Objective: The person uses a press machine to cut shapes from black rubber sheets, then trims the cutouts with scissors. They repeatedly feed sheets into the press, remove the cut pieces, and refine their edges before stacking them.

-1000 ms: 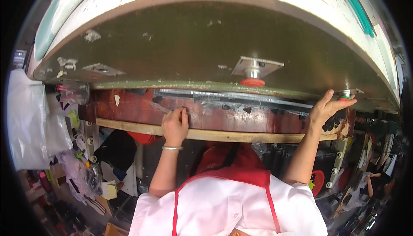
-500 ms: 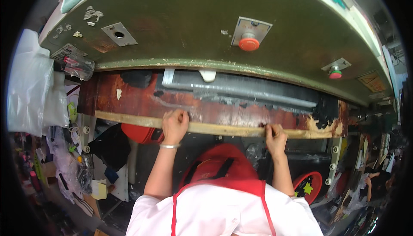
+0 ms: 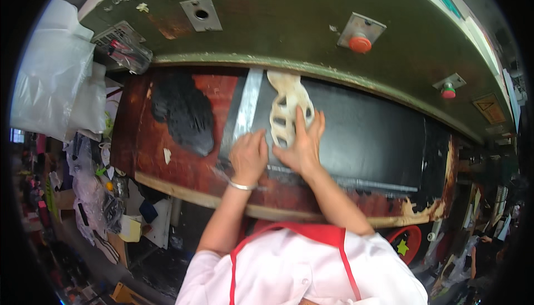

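Observation:
A cream-coloured flat piece (image 3: 286,104) with dark cut-outs along its sides lies on the black slab (image 3: 361,132). My right hand (image 3: 303,143) is on its near end, fingers stretched apart, the thumb at the near left and the fingertips over the right side. My left hand (image 3: 248,157) rests beside it, near the slab's front edge and the silver strip (image 3: 246,104). Its fingers are curled and slightly blurred, and whatever they may hold is hidden. Left of the slab, a black lumpy shape (image 3: 186,113) lies on the reddish-brown board (image 3: 150,160).
A green machine front (image 3: 278,21) overhangs the board's far side, with a red push button (image 3: 360,43) and a smaller button (image 3: 447,90). Plastic bags (image 3: 55,77) hang at the left. A red round container (image 3: 409,244) stands below the board at right.
Both hands have left the board's front edge and moved over the slab. More of the slab and black shape now shows from under the machine, and the cream piece is now largely visible.

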A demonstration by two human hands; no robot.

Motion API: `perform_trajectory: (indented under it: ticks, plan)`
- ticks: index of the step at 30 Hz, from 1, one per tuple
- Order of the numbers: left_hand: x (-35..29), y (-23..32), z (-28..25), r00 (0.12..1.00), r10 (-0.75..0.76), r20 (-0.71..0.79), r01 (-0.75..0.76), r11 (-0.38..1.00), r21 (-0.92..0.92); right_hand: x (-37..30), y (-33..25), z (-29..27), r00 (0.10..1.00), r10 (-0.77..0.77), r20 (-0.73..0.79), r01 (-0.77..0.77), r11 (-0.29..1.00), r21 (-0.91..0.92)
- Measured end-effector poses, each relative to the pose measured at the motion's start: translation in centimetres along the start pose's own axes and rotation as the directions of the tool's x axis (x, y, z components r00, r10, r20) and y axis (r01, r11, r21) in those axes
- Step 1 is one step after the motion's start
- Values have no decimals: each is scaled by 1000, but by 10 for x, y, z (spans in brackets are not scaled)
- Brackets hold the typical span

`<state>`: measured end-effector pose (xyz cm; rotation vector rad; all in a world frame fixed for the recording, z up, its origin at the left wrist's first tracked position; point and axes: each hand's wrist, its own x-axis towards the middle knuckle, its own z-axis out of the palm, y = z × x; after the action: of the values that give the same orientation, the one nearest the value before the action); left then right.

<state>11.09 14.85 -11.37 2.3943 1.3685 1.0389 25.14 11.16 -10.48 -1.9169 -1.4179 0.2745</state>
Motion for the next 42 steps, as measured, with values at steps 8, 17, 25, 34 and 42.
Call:
perform_trajectory:
  ticks: [8,17,25,34,42]
  plan:
    - [-65,9,-30,997,-41,69,38,999,39,-47,-2,-58,959,180,220,-284,606,743]
    - [-48,60,-26,829,-278,485,507,740,-442,-64,11,-80,913,206,353,-388,165,907]
    - [-67,41,-36,935,-126,333,116,992,49,-68,23,-102,932,234,276,-289,23,957]
    - [-70,30,-35,964,-80,255,127,977,-173,-98,36,-127,968,249,-18,-172,719,673]
    - [-65,19,-17,981,2,196,20,994,-112,-90,34,-61,989,83,-121,-92,994,-65]
